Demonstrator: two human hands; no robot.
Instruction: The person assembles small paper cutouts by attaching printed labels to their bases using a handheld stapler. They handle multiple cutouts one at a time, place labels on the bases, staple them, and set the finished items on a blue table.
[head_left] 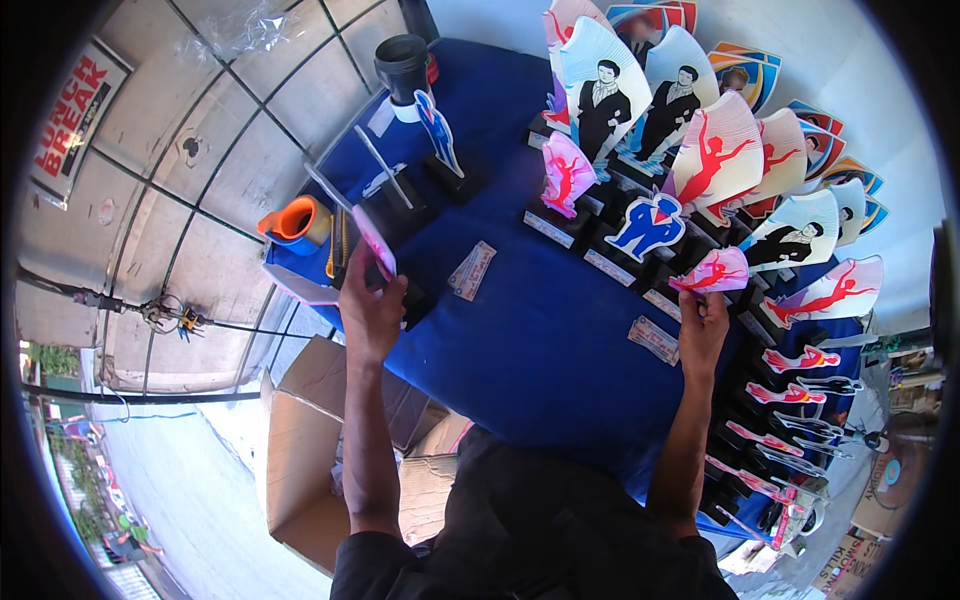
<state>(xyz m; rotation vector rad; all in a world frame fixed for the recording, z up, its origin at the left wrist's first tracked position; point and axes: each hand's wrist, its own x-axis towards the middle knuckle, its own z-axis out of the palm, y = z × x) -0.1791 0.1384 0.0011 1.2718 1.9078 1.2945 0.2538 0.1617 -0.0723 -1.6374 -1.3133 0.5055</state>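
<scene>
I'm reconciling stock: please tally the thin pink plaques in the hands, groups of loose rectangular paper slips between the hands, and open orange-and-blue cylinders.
Thin pink plaques: 2
Loose rectangular paper slip groups: 2
Open orange-and-blue cylinder: 1
Total: 5

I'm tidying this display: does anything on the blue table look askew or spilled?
Paper slips lie loose and slanted on the blue cloth, in the middle and by the right hand, whereas similar strips sit straight on the stand bases. I see no spill.

Black short-sleeved top (540, 530), bare forearms (371, 450)
</scene>
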